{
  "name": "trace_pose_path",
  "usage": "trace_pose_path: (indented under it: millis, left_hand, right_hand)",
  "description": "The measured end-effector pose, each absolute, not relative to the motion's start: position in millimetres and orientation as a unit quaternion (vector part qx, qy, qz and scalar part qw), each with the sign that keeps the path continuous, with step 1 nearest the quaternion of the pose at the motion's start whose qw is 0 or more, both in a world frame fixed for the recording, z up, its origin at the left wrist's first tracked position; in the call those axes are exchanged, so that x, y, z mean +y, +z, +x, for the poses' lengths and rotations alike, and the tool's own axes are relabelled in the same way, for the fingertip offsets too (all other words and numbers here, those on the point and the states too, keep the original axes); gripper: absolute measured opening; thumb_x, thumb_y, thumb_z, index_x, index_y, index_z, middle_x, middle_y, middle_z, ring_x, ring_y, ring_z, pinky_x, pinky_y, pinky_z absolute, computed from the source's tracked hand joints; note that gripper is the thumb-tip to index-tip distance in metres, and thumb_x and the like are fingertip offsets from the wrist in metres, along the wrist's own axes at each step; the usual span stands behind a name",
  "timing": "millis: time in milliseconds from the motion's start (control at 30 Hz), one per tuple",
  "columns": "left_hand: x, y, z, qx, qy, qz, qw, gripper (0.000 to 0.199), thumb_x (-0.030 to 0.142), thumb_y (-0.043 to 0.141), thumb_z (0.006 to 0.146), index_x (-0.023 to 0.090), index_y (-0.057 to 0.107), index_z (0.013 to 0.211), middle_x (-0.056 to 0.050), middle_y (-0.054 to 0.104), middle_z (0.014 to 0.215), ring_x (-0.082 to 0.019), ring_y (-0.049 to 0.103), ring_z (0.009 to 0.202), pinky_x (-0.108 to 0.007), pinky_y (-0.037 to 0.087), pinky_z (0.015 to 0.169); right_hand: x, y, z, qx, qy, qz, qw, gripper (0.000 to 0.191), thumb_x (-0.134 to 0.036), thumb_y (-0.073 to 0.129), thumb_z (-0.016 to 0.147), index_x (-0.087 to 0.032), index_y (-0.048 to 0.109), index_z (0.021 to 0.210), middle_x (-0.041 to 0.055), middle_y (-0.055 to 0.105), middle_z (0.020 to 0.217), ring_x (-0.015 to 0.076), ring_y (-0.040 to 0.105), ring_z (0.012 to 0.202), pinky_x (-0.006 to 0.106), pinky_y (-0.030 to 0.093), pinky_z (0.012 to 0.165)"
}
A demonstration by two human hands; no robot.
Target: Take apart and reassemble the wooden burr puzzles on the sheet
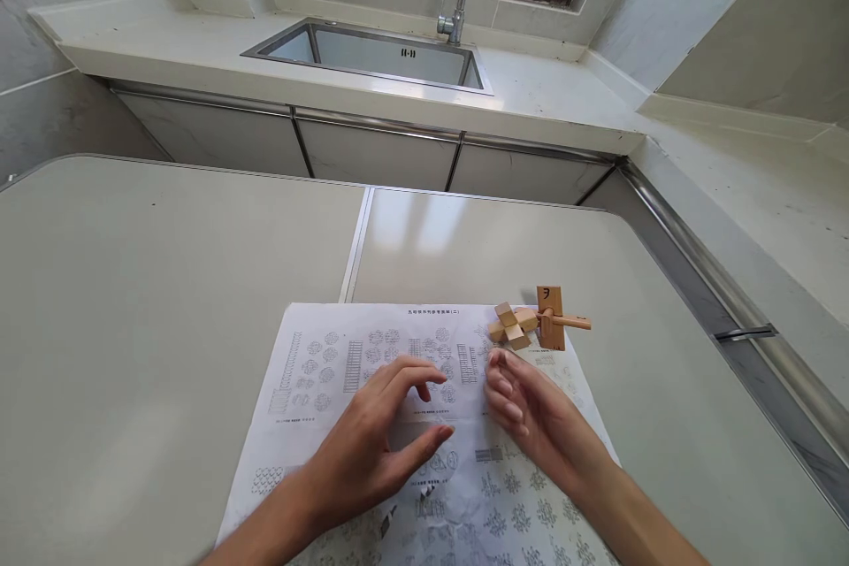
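Note:
A large printed paper sheet (265,451) with small diagrams lies on the table, beneath both hands. Over its middle, my left hand (381,438) has thumb and fingers apart, with nothing between them. To the right, my right hand (537,416) is turned palm inward, fingers loosely curved and holding nothing. Just beyond its fingertips, a light wooden interlocking block piece (514,325) rests at the sheet's upper right corner. Touching or close beside it is a darker wooden piece (550,318) made of a flat marked plate crossed by a rod.
The pale table (133,301) has a seam strip (356,243) running away from the sheet. Beyond its far edge stands a counter (531,84) with a sink (371,53) and a metal faucet (455,22). Another counter (783,195) runs along the right side.

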State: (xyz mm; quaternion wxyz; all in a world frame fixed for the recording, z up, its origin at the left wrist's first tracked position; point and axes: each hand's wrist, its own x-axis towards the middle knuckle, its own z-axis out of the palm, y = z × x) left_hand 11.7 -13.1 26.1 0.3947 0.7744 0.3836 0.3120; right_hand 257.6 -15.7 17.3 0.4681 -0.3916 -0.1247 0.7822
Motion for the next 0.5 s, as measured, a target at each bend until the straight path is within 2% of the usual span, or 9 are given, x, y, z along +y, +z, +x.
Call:
trace_pose_path:
  millis: [167,300,500]
  left_hand:
    - [-11.0,29.1,13.3,0.375,0.307,0.774,0.407,0.024,0.017,0.063,0.102,0.026,0.061,0.124,-0.004,0.072,0.116,-0.019,0.069,0.103,-0.033,0.056,0.092]
    - [-10.4,29.9,13.9,0.376,0.299,0.771,0.418,0.015,0.017,0.061,0.103,0.025,0.064,0.115,-0.002,0.074,0.104,-0.017,0.068,0.09,-0.031,0.054,0.085]
    - [-12.1,27.4,13.5,0.38,0.288,0.77,0.425,0.01,0.018,0.058,0.104,0.023,0.067,0.106,-0.002,0.074,0.094,-0.017,0.066,0.084,-0.031,0.053,0.08]
  right_hand:
    - [-18.9,21.8,256.0,-0.202,0.778,-0.421,0.419,0.029,-0.042,0.084,0.091,-0.018,0.067,0.09,-0.0026,0.051,0.074,0.0087,0.044,0.059,0.021,0.035,0.052]
    - [-17.5,23.2,256.4,-0.208,0.778,-0.426,0.413,0.03,-0.041,0.084,0.091,-0.018,0.065,0.088,-0.0025,0.05,0.074,0.0091,0.044,0.059,0.021,0.035,0.053]
    - [-16.8,22.0,257.0,-0.191,0.78,-0.428,0.415,0.029,-0.039,0.085,0.091,-0.018,0.064,0.089,-0.0028,0.051,0.075,0.0088,0.045,0.059,0.021,0.034,0.053]
